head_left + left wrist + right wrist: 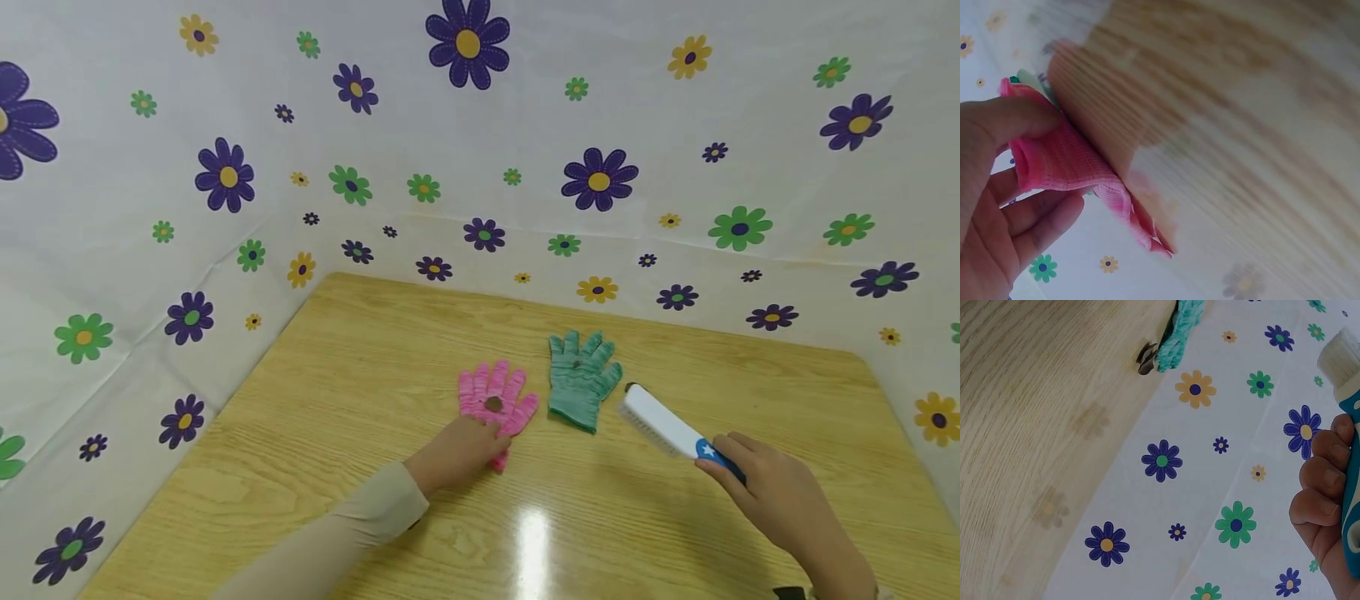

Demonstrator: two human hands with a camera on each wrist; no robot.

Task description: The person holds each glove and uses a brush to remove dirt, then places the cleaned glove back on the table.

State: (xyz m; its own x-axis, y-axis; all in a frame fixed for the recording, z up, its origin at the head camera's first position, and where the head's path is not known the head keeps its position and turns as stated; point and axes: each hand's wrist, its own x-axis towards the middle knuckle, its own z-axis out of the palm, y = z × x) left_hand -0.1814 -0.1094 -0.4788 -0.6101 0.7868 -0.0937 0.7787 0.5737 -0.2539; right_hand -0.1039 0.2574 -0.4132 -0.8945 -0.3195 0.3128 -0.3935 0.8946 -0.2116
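A pink knit glove lies on the wooden table with its fingers pointing away and a brown patch on it. At its cuff is my left hand; in the left wrist view the thumb presses on top of the glove, with fingers underneath. A teal knit glove, marked by a small dark spot, lies to the right of the pink one. My right hand grips the blue handle of a white-headed brush above the table, its bristles showing in the right wrist view.
The wooden table meets a white flower-printed sheet at the back and sides. A small dark brown thing lies beside the teal glove in the right wrist view. Light reflects off the table's near part.
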